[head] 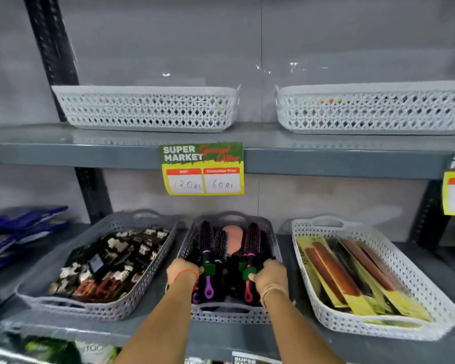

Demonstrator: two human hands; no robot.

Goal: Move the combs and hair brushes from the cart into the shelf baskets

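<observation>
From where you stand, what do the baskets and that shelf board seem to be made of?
The middle basket and the white basket look like moulded matt plastic: thin walls pierced in a regular lattice, with moulded handles. The shelf board looks like grey painted metal, going by its smooth, faintly reflective face, though that is not certain.

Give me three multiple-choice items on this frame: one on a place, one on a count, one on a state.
1. Where do the round hair brushes lie?
A. Middle basket of the lower shelf
B. Upper left basket
C. Shelf floor

2. How many baskets stand on the upper shelf?
A. One
B. Two
C. Four

3. What are the hands doing?
A. Hanging clear of the shelf
B. Lifting the price sign
C. Both at the brush handles in the basket

Key: 1 A, the brushes fill the middle basket. 2 B, two white baskets stand side by side. 3 C, left hand and right hand reach into it.
</observation>
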